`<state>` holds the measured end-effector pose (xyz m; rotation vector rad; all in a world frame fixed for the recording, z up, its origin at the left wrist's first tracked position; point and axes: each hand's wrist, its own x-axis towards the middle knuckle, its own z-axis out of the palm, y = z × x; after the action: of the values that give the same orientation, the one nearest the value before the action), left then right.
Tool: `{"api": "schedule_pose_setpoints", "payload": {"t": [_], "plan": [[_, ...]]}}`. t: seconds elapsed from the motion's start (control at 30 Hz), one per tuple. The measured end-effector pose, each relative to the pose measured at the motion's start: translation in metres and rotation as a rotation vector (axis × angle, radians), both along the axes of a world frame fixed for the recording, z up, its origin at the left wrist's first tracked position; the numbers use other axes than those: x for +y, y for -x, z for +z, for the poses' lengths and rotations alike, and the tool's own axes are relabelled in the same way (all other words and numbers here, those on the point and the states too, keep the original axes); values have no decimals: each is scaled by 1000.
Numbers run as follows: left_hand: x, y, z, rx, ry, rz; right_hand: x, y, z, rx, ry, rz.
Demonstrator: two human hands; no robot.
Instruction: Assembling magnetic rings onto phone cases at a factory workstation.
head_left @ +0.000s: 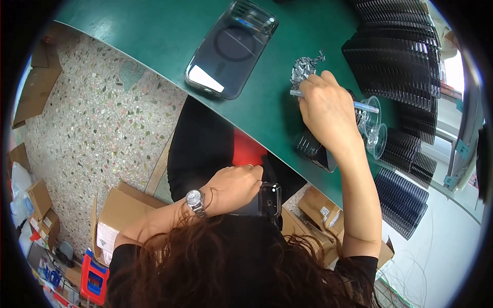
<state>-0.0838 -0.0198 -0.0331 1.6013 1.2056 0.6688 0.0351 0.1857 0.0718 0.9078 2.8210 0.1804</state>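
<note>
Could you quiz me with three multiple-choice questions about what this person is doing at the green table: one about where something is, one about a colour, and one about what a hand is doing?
1. Where does the pile of small silvery parts lie?
A. On the green table, just beyond the right hand
B. In a cardboard box on the floor
C. On top of the clear phone case

2. What colour are the stacked trays at the table's far side?
A. White
B. Black
C. Red

3. What is the left hand doing?
A. Resting flat and empty
B. Holding a dark phone case below the table's edge
C. Pressing on the clear phone case

Answers:
1 A: the parts sit on the tabletop by the right hand, which grips a thin pen-like tool.
2 B: every stack is black.
3 B: its fingers close on the case near the lap.
</note>
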Motion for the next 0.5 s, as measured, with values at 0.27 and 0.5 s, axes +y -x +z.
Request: {"api": "schedule_pose_setpoints", "payload": {"t": [0.27, 0.5], "plan": [[6, 8, 5, -5, 70, -8, -61, -27, 72, 295, 140, 26], [8, -19, 14, 2, 126, -180, -168, -118, -10, 456, 474, -113]]}}
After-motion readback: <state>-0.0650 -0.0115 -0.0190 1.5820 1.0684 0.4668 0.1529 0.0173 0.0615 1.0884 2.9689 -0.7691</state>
